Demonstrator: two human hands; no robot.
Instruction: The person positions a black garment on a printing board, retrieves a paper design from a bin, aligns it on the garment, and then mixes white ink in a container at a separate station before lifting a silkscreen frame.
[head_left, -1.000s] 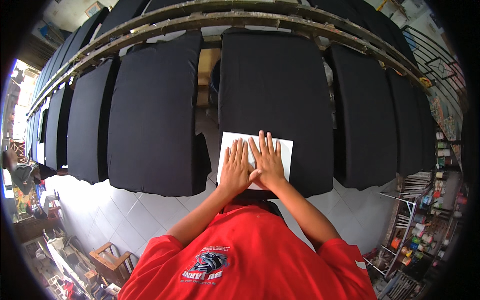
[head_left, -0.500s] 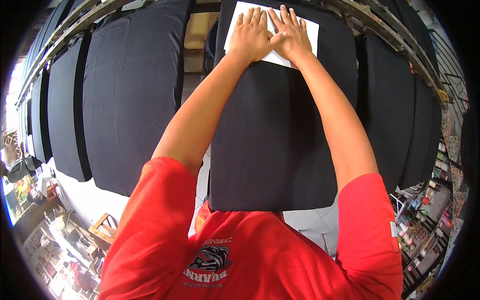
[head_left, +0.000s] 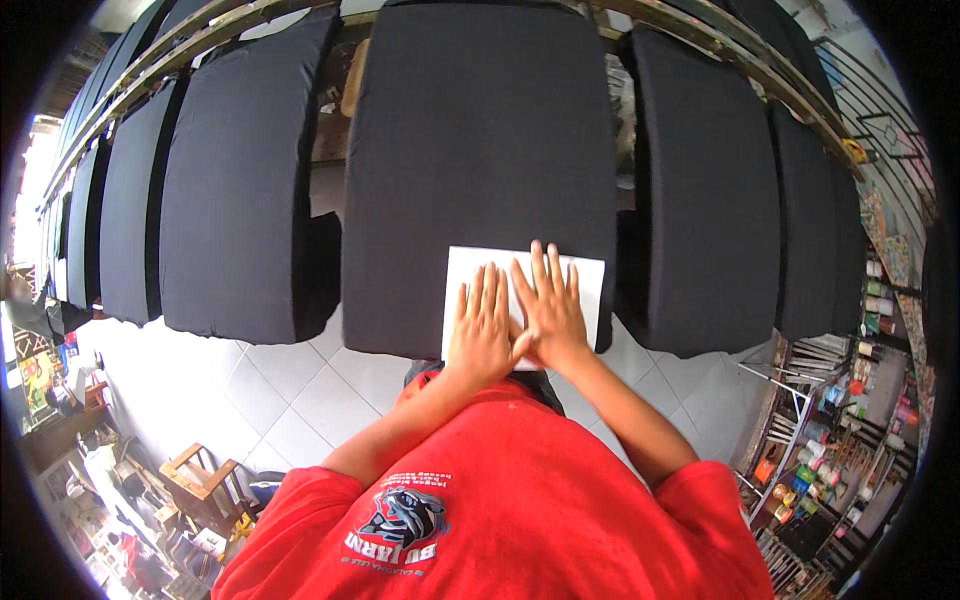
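A white sheet (head_left: pixel 467 262), flat and rectangular, lies at the near right corner of a board covered in black fabric (head_left: pixel 480 130). Both of my palms press down on the sheet. My left hand (head_left: pixel 483 330) rests on its middle with the fingers stretched out and pointing away from me. Beside it, my right hand (head_left: pixel 552 315) lies flat with its fingers spread, the thumbs meeting or overlapping between the two. The sheet's near edge reaches the board's front edge, partly hidden under my hands.
More black-covered boards stand on the left (head_left: pixel 235 190) and right (head_left: pixel 705 190), with gaps between. Rails (head_left: pixel 690 30) run behind them. A wooden stool (head_left: pixel 200 475) is at the lower left. A rack with colourful containers (head_left: pixel 810 470) stands at the lower right.
Both hands and the white sheet have come from the board's far end to its near edge. My arms are now bent, and the boards appear shifted in view.
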